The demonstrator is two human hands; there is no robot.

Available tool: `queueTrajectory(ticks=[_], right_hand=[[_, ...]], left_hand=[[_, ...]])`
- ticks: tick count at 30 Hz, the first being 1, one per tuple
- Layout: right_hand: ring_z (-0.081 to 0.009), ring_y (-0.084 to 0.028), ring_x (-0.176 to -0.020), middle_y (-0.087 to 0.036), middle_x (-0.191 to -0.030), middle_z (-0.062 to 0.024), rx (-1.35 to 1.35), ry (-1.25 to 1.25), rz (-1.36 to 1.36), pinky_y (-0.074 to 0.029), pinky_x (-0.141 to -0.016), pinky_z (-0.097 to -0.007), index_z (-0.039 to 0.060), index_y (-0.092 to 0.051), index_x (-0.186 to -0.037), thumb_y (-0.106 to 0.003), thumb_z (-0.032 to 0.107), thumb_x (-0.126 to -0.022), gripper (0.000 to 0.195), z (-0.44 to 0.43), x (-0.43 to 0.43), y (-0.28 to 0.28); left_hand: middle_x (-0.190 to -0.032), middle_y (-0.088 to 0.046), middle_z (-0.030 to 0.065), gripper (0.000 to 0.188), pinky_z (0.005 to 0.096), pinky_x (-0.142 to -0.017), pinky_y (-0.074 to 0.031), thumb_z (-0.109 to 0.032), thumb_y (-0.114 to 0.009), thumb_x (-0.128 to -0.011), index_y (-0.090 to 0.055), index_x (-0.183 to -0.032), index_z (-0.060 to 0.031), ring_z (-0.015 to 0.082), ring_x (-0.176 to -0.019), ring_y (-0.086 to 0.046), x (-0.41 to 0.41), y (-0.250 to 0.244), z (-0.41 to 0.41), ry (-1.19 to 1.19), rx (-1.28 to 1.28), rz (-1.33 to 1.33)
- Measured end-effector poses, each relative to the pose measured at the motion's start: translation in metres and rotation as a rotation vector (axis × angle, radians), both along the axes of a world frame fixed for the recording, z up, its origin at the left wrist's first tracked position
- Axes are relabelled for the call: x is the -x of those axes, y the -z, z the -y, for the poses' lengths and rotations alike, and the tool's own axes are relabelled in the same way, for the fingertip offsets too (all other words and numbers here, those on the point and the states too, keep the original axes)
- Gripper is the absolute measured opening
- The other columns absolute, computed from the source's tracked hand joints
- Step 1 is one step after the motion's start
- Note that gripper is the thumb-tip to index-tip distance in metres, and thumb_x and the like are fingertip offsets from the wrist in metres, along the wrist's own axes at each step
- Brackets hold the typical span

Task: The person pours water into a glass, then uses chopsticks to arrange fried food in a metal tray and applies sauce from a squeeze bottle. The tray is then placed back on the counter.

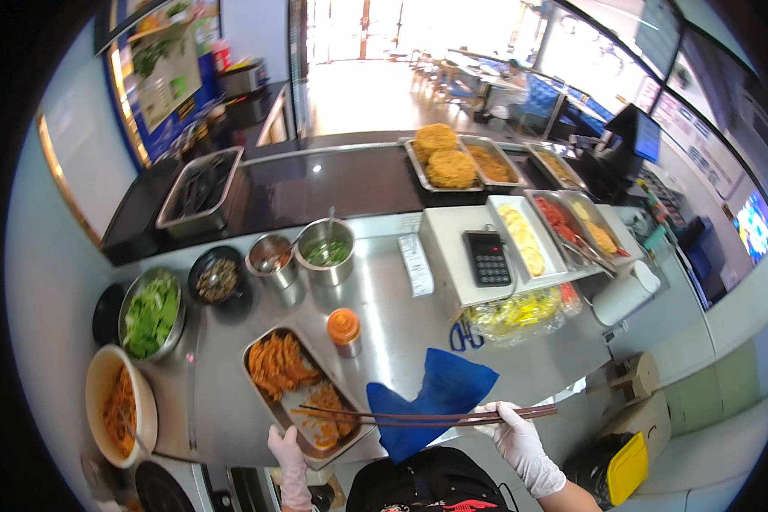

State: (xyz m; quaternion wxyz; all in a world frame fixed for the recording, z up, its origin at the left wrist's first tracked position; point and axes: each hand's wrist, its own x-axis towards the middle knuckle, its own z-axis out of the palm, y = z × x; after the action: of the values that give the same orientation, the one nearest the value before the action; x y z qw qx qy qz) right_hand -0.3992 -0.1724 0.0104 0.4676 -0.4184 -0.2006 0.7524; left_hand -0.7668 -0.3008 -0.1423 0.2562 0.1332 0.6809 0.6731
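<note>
My right hand, in a white glove, holds a pair of long dark chopsticks. They run leftward over a blue cloth, with their tips over a metal tray. In the tray, orange-brown sauced strips of food form a large pile at the far end, and a smaller, looser pile lies at the near end. My left hand, also gloved, grips the tray's near left rim between thumb and fingers. An orange-capped shaker jar stands just beyond the tray.
Left: bowl of leafy greens, cream tub of orange food, black bowl, two metal pots. Right: white stand with a keypad device and food trays; bagged yellow packets below. Fried rounds sit on the ledge.
</note>
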Motion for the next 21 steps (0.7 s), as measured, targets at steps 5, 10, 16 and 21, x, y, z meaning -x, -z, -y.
queueTrajectory(ticks=[5, 10, 16, 21], right_hand=[[-0.031, -0.066, -0.097, -0.068, -0.101, -0.0189, 0.164, -0.002, -0.024, -0.055, -0.088, -0.0415, -0.0029, -0.063, -0.099, -0.054, 0.021, -0.097, 0.026, -0.003, -0.017, 0.013], [-0.0306, -0.066, -0.099, -0.067, -0.103, -0.0204, 0.229, -0.04, -0.183, -0.053, -0.091, -0.0402, -0.0034, -0.063, -0.099, -0.05, 0.026, -0.099, 0.032, -0.013, -0.036, 0.025], [-0.0305, -0.064, -0.102, -0.067, -0.105, -0.0202, 0.284, -0.1, -0.332, -0.051, -0.096, -0.04, -0.0034, -0.063, -0.1, -0.048, 0.028, -0.1, 0.035, -0.048, -0.068, 0.025], [-0.0305, -0.061, -0.108, -0.064, -0.111, -0.02, 0.254, -0.188, -0.357, -0.046, -0.102, -0.0414, -0.0052, -0.062, -0.106, -0.048, 0.029, -0.1, 0.038, -0.086, -0.122, -0.002]], left_hand=[[-0.092, -0.061, 0.0094, 0.018, 0.0289, -0.079, -0.046, 0.002, -0.056, -0.078, -0.055, -0.095, 0.0053, 0.0183, -0.082, -0.057, -0.012, -0.026, 0.011, -0.059, 0.11, 0.081], [-0.092, -0.062, 0.0084, 0.025, 0.0289, -0.074, -0.049, 0.002, -0.051, -0.075, -0.055, -0.1, 0.0036, 0.0183, -0.077, -0.059, -0.023, -0.057, 0.038, -0.034, 0.096, -0.103], [-0.081, -0.051, 0.0045, 0.012, 0.0325, -0.068, -0.044, 0.0, -0.062, -0.08, -0.052, -0.085, 0.0001, 0.0171, -0.075, -0.046, -0.068, -0.153, 0.051, -0.043, 0.267, -0.239], [-0.1, -0.064, 0.0108, 0.034, 0.0321, -0.079, -0.051, 0.002, -0.056, -0.08, -0.058, -0.113, 0.0027, 0.0217, -0.087, -0.061, -0.119, -0.161, 0.048, -0.054, 0.188, -0.173]])
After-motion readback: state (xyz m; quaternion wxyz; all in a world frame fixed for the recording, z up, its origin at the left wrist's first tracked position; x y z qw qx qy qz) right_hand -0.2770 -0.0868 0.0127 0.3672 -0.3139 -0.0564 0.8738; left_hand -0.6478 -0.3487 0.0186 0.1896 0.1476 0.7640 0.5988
